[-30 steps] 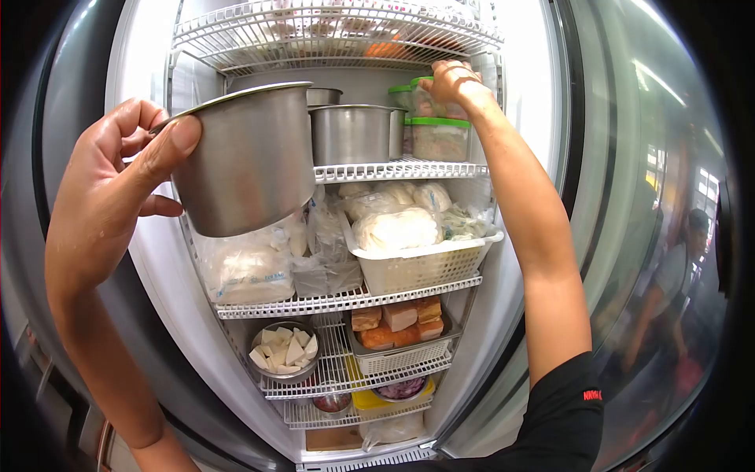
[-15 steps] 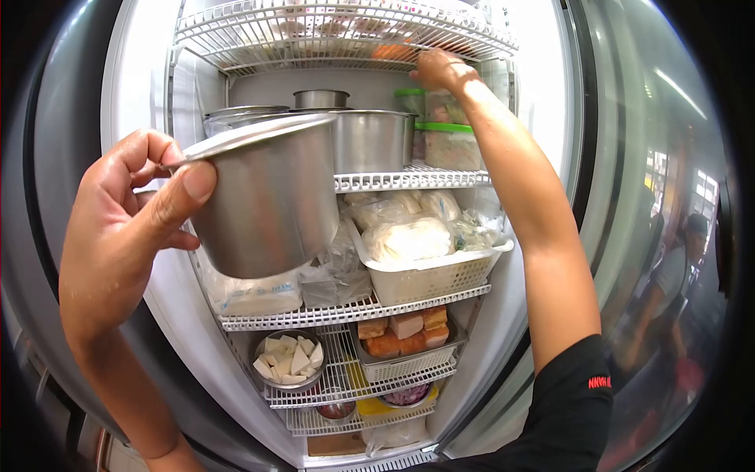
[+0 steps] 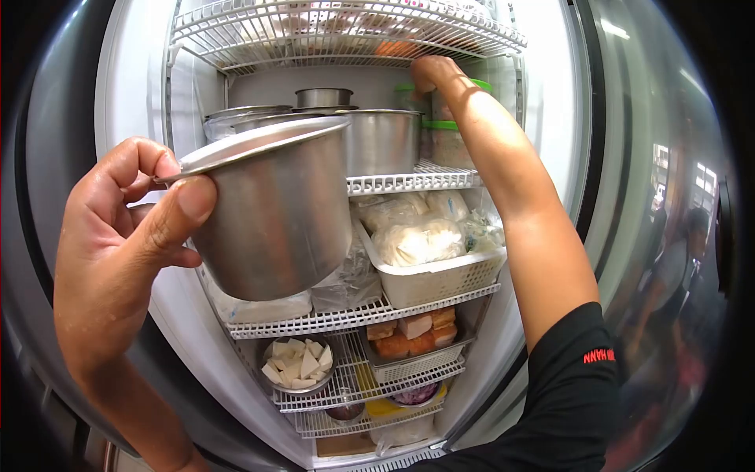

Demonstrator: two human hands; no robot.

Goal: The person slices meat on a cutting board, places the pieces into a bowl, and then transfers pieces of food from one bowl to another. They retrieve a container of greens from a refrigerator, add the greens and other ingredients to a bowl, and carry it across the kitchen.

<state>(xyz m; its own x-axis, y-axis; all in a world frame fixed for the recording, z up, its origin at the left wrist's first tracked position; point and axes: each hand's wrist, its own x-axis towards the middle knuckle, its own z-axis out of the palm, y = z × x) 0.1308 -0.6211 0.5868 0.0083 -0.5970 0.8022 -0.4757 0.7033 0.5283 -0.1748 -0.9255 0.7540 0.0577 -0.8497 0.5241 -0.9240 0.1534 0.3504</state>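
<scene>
My left hand (image 3: 130, 212) pinches the rim of a round stainless steel pot (image 3: 271, 212), thumb outside and fingers at the edge. The pot hangs tilted in front of the refrigerator shelves, and its contents are mostly out of sight. My right hand (image 3: 432, 72) reaches deep onto the upper shelf, just under the top wire rack. Close to it stand clear plastic containers with green lids (image 3: 444, 124). Its fingers point away and down, so I cannot see whether they grip anything. Left of them is a larger steel pot (image 3: 384, 141), with a small steel pot (image 3: 324, 97) behind.
A white basket (image 3: 440, 283) of bagged food sits on the shelf below. Lower down are a bowl of white cut pieces (image 3: 299, 363) and a tray with orange-brown blocks (image 3: 413, 338). Above runs the top wire rack (image 3: 346, 35). The steel door (image 3: 661, 236) stands at right.
The held pot has come slightly lower and closer to me, tilting a little. My right hand has moved slightly down and further in beside the green-lidded containers.
</scene>
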